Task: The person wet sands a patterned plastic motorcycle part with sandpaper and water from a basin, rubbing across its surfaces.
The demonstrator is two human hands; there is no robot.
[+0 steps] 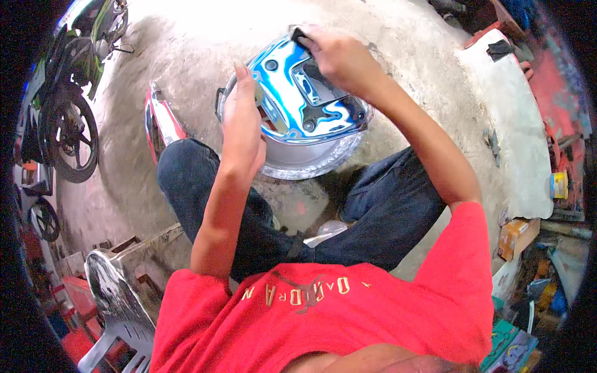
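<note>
Panel held above tub, inside its near rim, left hand fingers clamped on its left edge, right hand fingers closed on dark pad at far corner; firm support, light even pressure advised.

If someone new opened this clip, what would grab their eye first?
Probably the glossy blue-and-silver part above a round tub at upper centre, with the left hand at its side and the right hand at its top edge. Next come the bright red shirt below and a black spoked wheel at upper left.
</note>
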